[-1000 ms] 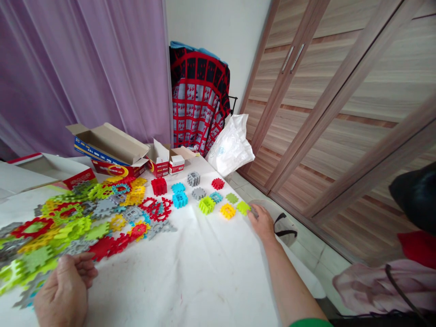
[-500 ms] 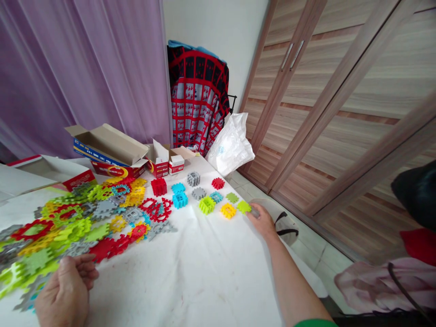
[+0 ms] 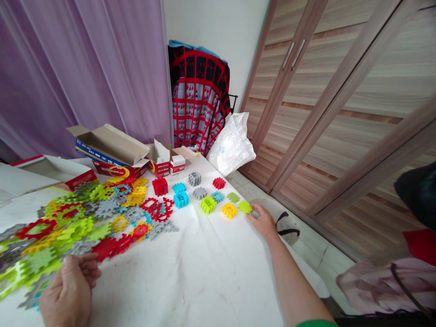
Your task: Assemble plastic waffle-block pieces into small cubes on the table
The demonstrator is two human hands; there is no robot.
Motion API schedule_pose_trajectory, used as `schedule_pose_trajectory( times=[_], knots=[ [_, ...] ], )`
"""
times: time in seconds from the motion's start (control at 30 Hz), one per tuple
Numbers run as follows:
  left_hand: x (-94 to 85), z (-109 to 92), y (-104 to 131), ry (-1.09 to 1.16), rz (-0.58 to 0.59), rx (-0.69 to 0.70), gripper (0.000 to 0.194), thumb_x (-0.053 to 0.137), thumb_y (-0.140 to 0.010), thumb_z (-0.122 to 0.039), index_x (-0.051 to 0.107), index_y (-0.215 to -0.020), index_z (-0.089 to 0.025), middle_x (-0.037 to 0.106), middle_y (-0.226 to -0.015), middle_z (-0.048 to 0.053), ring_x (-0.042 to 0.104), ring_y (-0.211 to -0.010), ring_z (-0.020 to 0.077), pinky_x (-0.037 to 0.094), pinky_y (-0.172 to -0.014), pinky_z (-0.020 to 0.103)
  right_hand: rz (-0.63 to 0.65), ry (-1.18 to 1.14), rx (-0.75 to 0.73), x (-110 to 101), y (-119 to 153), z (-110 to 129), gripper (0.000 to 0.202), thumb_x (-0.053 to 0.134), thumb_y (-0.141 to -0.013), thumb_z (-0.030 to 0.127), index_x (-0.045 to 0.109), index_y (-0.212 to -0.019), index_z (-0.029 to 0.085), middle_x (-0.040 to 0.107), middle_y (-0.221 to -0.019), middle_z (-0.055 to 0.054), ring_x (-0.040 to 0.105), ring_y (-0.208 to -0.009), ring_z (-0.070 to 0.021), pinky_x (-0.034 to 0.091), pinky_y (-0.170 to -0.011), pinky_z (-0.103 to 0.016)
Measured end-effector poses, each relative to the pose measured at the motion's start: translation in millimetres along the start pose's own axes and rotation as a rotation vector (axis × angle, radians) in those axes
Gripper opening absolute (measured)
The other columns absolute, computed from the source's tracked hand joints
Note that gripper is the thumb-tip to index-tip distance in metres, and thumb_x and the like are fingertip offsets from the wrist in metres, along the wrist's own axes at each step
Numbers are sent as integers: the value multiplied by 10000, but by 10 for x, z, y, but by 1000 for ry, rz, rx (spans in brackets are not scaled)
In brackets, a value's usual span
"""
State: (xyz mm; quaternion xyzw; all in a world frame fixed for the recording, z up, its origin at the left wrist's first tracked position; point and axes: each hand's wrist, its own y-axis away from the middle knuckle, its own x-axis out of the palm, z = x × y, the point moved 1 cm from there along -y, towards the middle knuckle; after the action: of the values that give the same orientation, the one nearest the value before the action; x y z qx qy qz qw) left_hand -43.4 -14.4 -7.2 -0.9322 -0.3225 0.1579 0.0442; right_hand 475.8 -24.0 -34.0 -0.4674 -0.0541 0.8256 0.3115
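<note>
Lying beside right hand (image 3: 264,221): lime piece (image 3: 245,207); left hand (image 3: 69,290) well apart.

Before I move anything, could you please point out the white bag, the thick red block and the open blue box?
White bag (image 3: 232,146): head view, crumpled side.
Red block (image 3: 160,187): head view, front face.
Blue box (image 3: 83,148): head view, printed side.

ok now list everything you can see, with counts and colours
table: one, white-covered, centre
piled pieces: many, mixed colours, table's left
set-apart pieces and blocks: about eleven, mixed colours, mid-table
boxes: at least five, mostly red, white or blue, far left
curtain: one, purple, behind boxes
checked cloth: one, red-black-grey, behind table
plastic bag: one, white, far corner
wardrobe: one, wood-brown, right
pink cloth: one, lower right
left hand: one, by pile
right hand: one, table's right edge
</note>
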Motion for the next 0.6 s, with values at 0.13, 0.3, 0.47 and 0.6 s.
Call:
schedule_pose_trajectory(
  times=[0.13,0.3,0.47,0.6],
  knots=[
    [1,-23,-2,86,11,-129,389,413,-880,-465,613,-687,-193,559,-551,-31,507,-458,132,394,-375,220,-5,6,-20,1,-2,-4,371,587,-690,346,653,-1038,236,689,-1064,-62,625,-994,-249,481,-906,-411],
    [-8,-71,15,95,11,-139,377,415,-877,-450,608,-680,-192,555,-541,-38,498,-447,134,380,-378,235,-8,9,-27,8,-1,-11,361,579,-697,344,657,-1034,239,686,-1069,-59,625,-991,-241,484,-903,-406],
    [-18,-125,47,56,24,-113,402,389,-883,-468,601,-677,-196,565,-551,-33,507,-464,135,390,-394,238,-12,14,-37,12,1,-21,364,585,-700,339,655,-1044,243,689,-1054,-50,624,-984,-229,484,-900,-389],
    [-17,-164,64,47,21,-124,399,390,-879,-470,589,-664,-199,557,-534,-32,506,-465,137,393,-398,238,3,18,-41,6,5,-5,362,574,-700,330,654,-1041,239,687,-1065,-53,624,-991,-230,477,-914,-394]
  ],
)
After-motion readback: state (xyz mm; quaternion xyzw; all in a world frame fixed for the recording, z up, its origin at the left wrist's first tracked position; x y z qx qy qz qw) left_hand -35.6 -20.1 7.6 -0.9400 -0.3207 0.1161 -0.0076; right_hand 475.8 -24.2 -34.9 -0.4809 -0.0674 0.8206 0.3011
